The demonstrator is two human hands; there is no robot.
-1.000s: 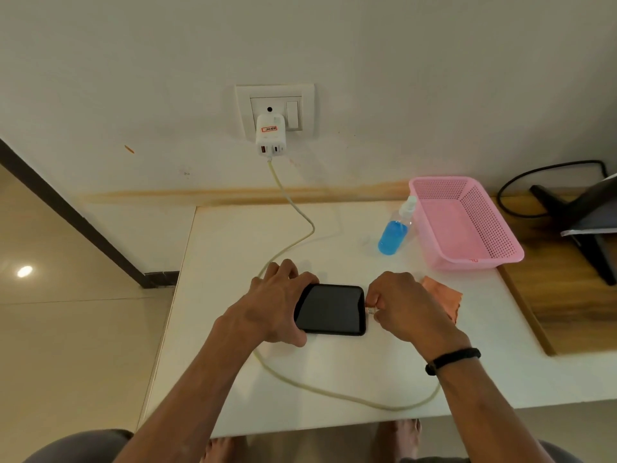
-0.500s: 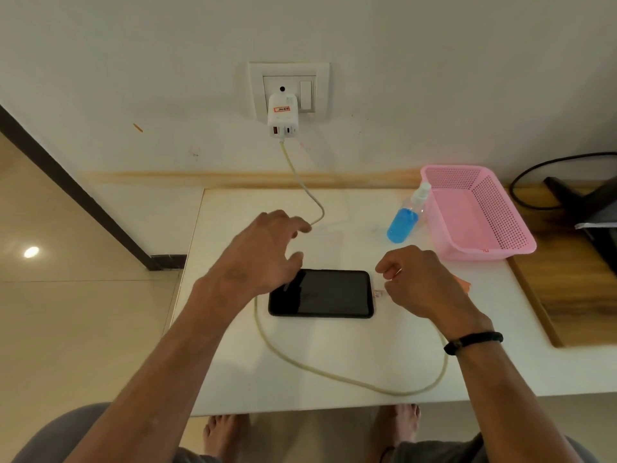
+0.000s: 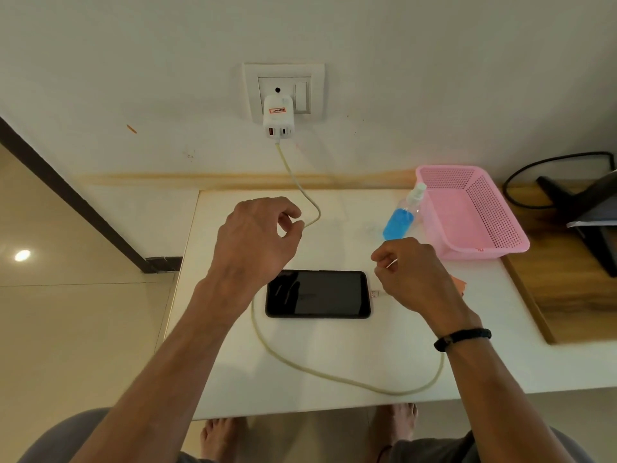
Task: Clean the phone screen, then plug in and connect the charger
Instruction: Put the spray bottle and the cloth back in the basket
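A black phone (image 3: 317,294) lies flat on the white table (image 3: 334,369), screen up and dark. A white charger (image 3: 278,116) sits in the wall socket (image 3: 283,78). Its cream cable (image 3: 334,377) drops to the table, loops along the front edge, and its plug (image 3: 375,293) meets the phone's right end. My left hand (image 3: 253,242) hovers above the phone's left end with loosely curled fingers, fingertips by the cable, holding nothing. My right hand (image 3: 417,275) is a loose fist just above the plug, apart from it.
A blue spray bottle (image 3: 399,218) leans against a pink basket (image 3: 474,212) at the back right. An orange cloth (image 3: 459,284) peeks out behind my right hand. A wooden desk (image 3: 567,295) with a dark stand (image 3: 581,215) adjoins on the right.
My left hand let go of the phone's left end and lifted up and back toward the cable. My right hand rose off the plug at the phone's right end.
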